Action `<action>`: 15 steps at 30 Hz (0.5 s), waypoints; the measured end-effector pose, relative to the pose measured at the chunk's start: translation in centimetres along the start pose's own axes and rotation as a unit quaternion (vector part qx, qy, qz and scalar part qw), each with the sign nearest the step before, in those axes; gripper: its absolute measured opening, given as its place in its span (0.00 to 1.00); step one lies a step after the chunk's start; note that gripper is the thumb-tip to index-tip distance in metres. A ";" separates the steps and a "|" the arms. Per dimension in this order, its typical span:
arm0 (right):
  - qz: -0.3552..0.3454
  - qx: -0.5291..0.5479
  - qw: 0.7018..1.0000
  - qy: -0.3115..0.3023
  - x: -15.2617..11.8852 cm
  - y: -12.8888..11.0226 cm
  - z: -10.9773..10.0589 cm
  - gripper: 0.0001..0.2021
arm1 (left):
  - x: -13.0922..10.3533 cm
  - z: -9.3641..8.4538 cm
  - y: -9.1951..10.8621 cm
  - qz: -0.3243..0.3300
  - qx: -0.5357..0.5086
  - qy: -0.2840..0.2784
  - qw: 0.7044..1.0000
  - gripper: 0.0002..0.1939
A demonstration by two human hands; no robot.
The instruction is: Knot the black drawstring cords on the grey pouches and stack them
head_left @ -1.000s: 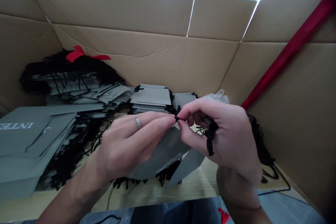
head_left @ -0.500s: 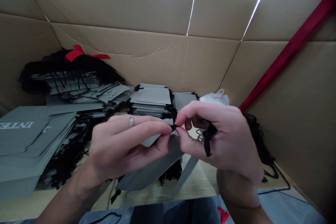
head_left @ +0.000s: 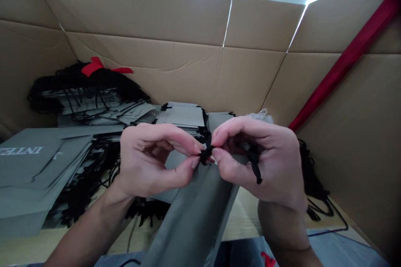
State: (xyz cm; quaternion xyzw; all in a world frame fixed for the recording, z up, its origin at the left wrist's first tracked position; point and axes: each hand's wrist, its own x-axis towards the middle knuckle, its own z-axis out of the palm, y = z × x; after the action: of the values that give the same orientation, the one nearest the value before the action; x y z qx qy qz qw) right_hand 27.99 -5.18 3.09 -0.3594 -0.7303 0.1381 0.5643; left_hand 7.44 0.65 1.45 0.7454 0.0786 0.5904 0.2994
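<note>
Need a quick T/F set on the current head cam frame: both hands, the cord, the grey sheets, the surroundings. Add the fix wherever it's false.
1. The left hand and the right hand both pinch the same bit of black cord. True.
2. The right hand lies flat on the table. False: it is raised, its thumb and a finger pinching the cord.
3. A red strip lies on the heap of black cords at the back left. True.
4. The lettering at the left is black. False: the letters on the large grey sheet are white.
5. The dark red band is on the left side. False: the dark red band slants across the cardboard at the right.
</note>
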 end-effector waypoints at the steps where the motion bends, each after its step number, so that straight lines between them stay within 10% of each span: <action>1: -0.009 -0.009 1.000 0.019 0.0 0.1 0.2 0.09 | 0.0 0.1 0.1 -0.034 -0.023 -0.005 0.999 0.14; 7: -0.077 -0.060 0.994 0.058 -0.4 0.5 -0.2 0.12 | -0.9 0.3 1.2 -0.196 -0.021 -0.057 0.979 0.05; 15: -0.138 0.013 0.981 -0.139 0.9 2.1 -2.0 0.17 | -1.3 0.2 2.0 -0.143 0.103 -0.091 0.980 0.07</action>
State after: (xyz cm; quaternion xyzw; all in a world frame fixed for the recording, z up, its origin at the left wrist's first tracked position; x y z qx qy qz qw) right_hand 30.49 -3.52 3.15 -0.2257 -0.8423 0.1171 0.4754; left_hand 6.76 -1.69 1.43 0.8042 0.2170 0.4599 0.3078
